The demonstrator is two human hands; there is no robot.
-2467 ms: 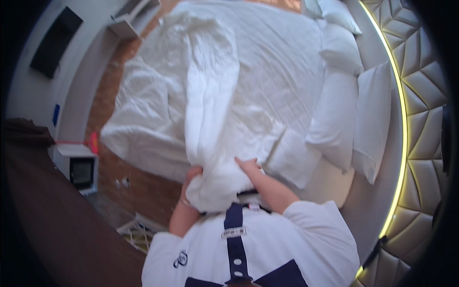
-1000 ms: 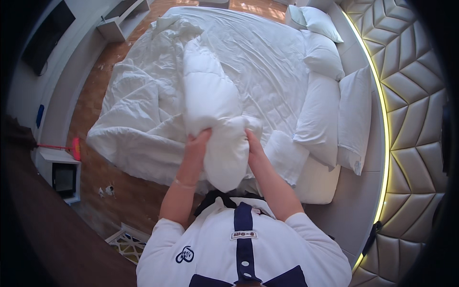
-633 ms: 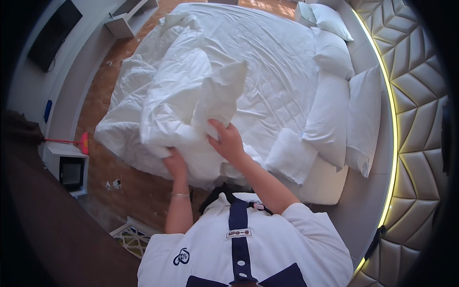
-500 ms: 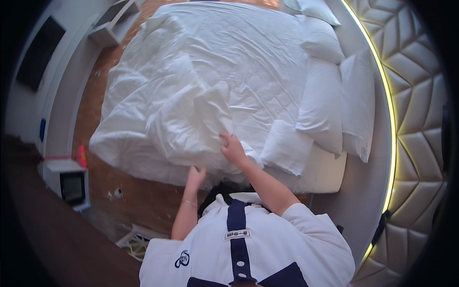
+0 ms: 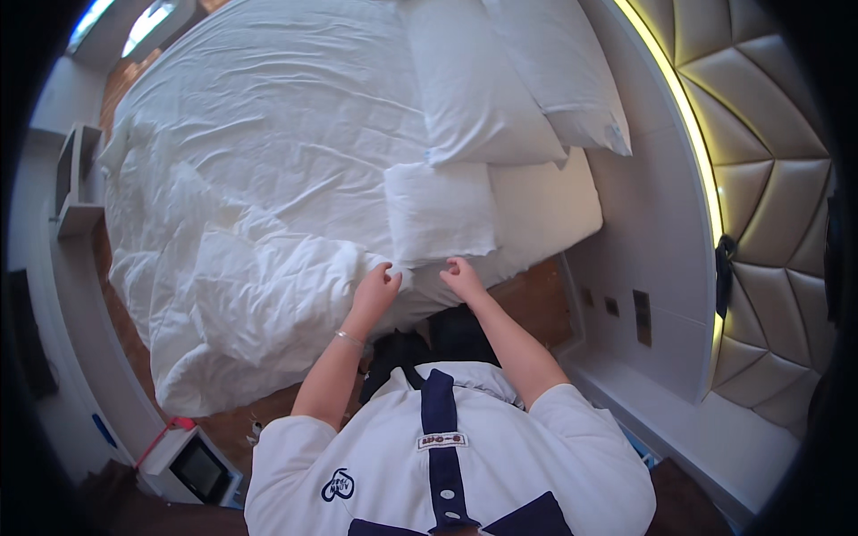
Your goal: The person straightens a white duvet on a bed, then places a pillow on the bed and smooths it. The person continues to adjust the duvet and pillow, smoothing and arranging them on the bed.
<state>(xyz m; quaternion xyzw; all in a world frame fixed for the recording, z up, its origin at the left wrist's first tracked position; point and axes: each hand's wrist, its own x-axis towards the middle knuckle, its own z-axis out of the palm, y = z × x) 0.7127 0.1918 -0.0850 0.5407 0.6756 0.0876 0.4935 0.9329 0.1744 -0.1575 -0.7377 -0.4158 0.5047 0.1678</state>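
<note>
facing white bedding (image 5: 442, 210) — left hand (image 5: 375, 289), right hand (image 5: 463, 280) both loosely spread — contact unclear

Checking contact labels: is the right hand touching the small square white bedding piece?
Cannot tell: the head view shows the right hand by the near edge of the small square white bedding piece, but no plain contact or gap.

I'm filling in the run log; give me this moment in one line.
left hand: loosely curled, beside rumpled duvet | right hand: half-open, near squarish white bundle | contact: unclear | large pillows: beyond bundle
</note>
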